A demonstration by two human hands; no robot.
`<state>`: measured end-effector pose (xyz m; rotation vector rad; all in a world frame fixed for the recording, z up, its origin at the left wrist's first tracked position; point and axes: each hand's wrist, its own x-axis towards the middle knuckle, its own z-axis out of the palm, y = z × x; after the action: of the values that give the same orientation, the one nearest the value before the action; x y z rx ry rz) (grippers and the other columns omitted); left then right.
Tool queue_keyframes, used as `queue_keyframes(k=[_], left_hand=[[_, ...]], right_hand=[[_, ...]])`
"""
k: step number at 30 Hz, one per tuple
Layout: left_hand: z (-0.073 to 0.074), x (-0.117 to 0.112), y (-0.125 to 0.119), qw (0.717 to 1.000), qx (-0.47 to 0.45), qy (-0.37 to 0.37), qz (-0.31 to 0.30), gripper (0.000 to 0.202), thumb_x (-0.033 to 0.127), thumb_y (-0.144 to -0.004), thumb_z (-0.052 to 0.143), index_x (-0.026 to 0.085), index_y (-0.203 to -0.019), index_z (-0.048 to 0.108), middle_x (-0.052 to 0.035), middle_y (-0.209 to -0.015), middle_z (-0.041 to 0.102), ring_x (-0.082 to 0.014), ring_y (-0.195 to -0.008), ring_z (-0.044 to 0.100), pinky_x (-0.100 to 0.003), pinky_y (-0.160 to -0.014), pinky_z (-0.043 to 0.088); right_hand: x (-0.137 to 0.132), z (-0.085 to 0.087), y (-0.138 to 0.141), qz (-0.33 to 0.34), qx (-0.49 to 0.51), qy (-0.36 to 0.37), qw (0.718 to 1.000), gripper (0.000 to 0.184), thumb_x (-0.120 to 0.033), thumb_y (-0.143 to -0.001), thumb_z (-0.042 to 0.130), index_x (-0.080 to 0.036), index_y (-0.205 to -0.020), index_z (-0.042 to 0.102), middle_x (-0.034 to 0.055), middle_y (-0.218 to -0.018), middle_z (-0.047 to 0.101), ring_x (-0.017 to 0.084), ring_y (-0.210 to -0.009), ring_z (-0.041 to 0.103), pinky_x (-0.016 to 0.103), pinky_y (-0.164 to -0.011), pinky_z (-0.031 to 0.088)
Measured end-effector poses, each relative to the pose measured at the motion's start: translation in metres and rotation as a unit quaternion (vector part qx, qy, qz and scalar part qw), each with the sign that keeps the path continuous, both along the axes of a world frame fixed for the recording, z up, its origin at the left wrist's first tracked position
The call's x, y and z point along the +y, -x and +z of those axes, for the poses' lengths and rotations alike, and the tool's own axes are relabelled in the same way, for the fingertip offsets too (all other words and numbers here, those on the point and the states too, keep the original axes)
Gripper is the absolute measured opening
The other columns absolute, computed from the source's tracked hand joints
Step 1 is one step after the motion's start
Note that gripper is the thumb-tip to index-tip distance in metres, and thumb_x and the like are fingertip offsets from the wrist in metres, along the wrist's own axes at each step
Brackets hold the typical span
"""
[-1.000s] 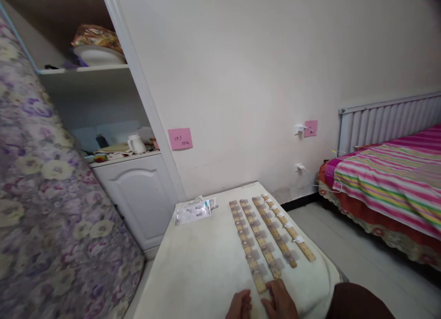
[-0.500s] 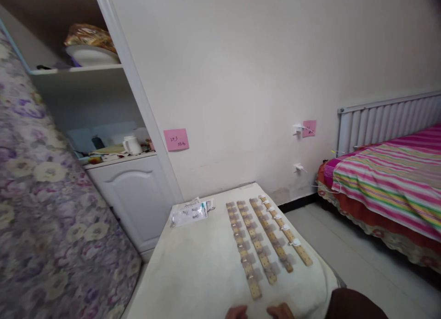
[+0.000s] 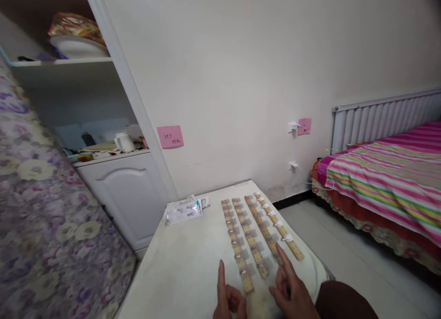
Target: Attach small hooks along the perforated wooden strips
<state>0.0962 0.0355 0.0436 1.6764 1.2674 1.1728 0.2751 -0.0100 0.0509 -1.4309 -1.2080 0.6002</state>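
Observation:
Several long tan strips (image 3: 253, 238) with small holes and pale clips lie side by side on a white table (image 3: 193, 259). My left hand (image 3: 229, 296) is at the near edge, index finger stretched up beside the leftmost strip, the other fingers curled, holding nothing. My right hand (image 3: 292, 289) is next to it, index finger stretched toward the near end of a middle strip, the rest loosely bent and empty. A brown sleeve (image 3: 344, 300) covers my right forearm.
Clear plastic packets (image 3: 184, 209) lie at the table's far left. A flowered mattress (image 3: 44, 208) leans at left. A white cabinet (image 3: 127, 190) with a cup (image 3: 122, 142) stands behind. A striped bed (image 3: 386, 181), radiator (image 3: 382, 119), and pink notes (image 3: 170, 136) line the wall.
Both hands rose back into view from the bottom edge, and each now points an index finger along the strips. The view shifted slightly to the right.

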Motion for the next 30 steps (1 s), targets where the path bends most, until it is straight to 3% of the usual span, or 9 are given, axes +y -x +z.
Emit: queue_keyframes(k=[5,10,14,30], left_hand=[[0.056,-0.005,-0.015,0.997,0.049,-0.062,0.012,0.080,0.035,-0.080,0.044,0.021,-0.145,-0.002,0.0056,-0.064,0.050,-0.0132,-0.055,0.049,-0.025,-0.058,0.043],[0.087,-0.007,-0.022,0.994,0.078,-0.064,0.032,0.082,0.034,-0.078,0.047,0.023,-0.145,0.001,0.0055,-0.069,0.051,-0.0141,-0.057,0.051,-0.028,-0.062,0.045],[0.091,-0.007,-0.026,0.994,0.094,-0.051,0.030,0.082,0.032,-0.078,0.047,0.022,-0.145,0.002,0.0060,-0.068,0.051,-0.0144,-0.058,0.053,-0.029,-0.063,0.046],[0.087,-0.004,-0.025,0.996,0.091,-0.013,0.003,0.083,0.032,-0.078,0.048,0.021,-0.145,0.001,0.0062,-0.069,0.053,-0.0137,-0.059,0.055,-0.027,-0.064,0.046]], right_hand=[[0.000,0.051,-0.017,0.007,-0.023,-0.039,0.999,0.081,-0.022,-0.078,0.047,-0.020,-0.145,0.001,-0.0073,-0.063,0.043,0.011,-0.051,0.045,0.023,-0.057,0.042],[0.003,0.072,-0.023,0.010,-0.043,-0.046,0.998,0.082,-0.019,-0.078,0.046,-0.020,-0.145,-0.002,-0.0069,-0.065,0.044,0.011,-0.052,0.045,0.023,-0.058,0.042],[0.004,0.076,-0.026,0.020,-0.052,-0.034,0.998,0.081,-0.018,-0.079,0.045,-0.020,-0.145,-0.002,-0.0070,-0.066,0.043,0.011,-0.055,0.045,0.023,-0.060,0.042],[0.008,0.062,-0.031,0.003,-0.053,-0.029,0.998,0.075,-0.019,-0.080,0.045,-0.020,-0.145,0.007,-0.0075,-0.065,0.041,0.011,-0.055,0.045,0.023,-0.060,0.041]])
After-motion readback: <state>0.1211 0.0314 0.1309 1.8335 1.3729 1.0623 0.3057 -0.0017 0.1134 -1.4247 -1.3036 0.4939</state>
